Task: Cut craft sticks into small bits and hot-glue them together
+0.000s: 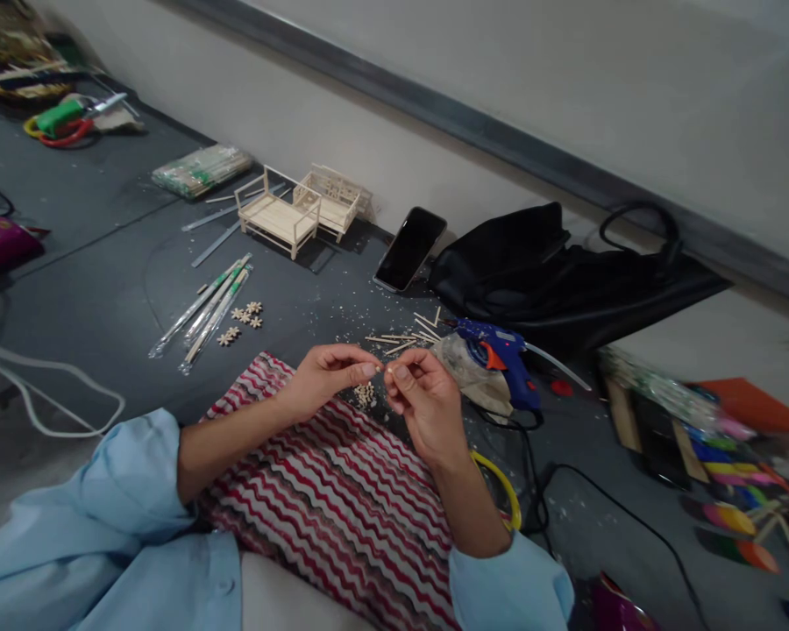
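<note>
My left hand [329,377] and my right hand [424,399] meet over the near edge of the table, thumbs and forefingers pinched. Whatever lies between the fingertips is too small to make out. Just below them is a little heap of tiny wooden pieces [365,396]. Thin wooden sticks [401,340] lie loose beyond my right hand. Beside that hand a blue glue gun [500,350] rests on a crumpled pale wrapping [477,372]. To the left sit several small flower-shaped wooden pieces [246,315]. A striped red and white cloth [329,499] spreads under my forearms.
Two miniature stick-built furniture frames [280,215] stand near the wall, by a leaning phone [411,250]. Wrapped sticks [203,311] lie at left. A black bag [539,263] and a black cable [624,491] occupy the right. Scissors [69,123] are at far left.
</note>
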`<state>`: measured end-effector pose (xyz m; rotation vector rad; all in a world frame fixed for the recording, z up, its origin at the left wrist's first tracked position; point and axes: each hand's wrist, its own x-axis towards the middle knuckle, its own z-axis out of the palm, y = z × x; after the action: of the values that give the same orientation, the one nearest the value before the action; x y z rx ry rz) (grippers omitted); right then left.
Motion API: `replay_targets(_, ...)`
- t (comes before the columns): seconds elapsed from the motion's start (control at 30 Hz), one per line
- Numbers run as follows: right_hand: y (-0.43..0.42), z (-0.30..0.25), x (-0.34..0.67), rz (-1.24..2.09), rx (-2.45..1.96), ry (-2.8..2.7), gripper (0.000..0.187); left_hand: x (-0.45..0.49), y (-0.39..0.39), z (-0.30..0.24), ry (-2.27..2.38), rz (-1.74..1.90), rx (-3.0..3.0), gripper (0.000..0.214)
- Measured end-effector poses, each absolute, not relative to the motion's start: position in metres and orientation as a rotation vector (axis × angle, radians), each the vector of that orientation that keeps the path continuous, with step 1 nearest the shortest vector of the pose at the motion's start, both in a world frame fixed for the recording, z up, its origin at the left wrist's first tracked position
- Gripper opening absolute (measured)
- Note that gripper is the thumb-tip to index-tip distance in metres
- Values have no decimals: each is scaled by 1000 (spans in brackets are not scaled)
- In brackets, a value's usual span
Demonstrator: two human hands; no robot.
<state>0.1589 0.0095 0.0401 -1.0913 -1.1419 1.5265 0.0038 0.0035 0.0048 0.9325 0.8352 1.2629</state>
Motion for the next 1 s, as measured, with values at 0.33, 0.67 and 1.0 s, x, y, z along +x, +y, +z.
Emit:
replay_targets(0.33,13,37,163,1549,-1052,-1188,34,2,3,6,791,1295,1019,20)
replay_targets(0.67,17,28,170,1497,-967,-1341,30,1,3,4,806,1330,1100,21)
replay_targets(1.0,13,32,165,1472,-1027,-1287,28,-1,3,4,817,1339,1207,20)
